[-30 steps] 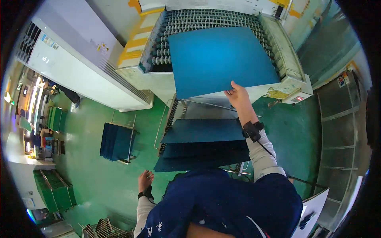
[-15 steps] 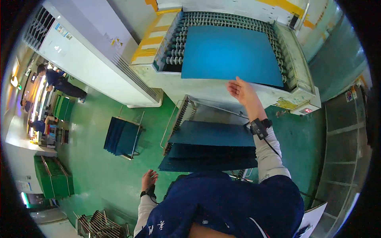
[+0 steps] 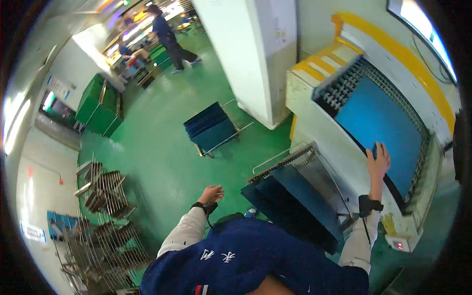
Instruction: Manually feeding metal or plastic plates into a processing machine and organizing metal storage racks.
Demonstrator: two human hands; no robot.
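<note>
A flat bright-blue panel lies on the roller conveyor at the right. Over its near edge is my right hand, fingers spread and gripping nothing; whether the fingertips touch the panel I cannot tell. My left hand hangs in the air over the green floor, empty, with its fingers apart. Between my arms, close to my body, a metal rack holds several dark blue panels leaning in a row. Dark wrist straps with cables sit on both wrists.
A smaller rack of dark panels stands ahead on the floor, near a white column-like cabinet. Empty wire racks crowd the left. Farther back are green bins and a walking person. A control box sits at the conveyor's near end.
The view has swung left, so the conveyor and rack now appear farther right. My right hand's fingers are now spread over the panel's near edge. My left hand has risen away from my body.
</note>
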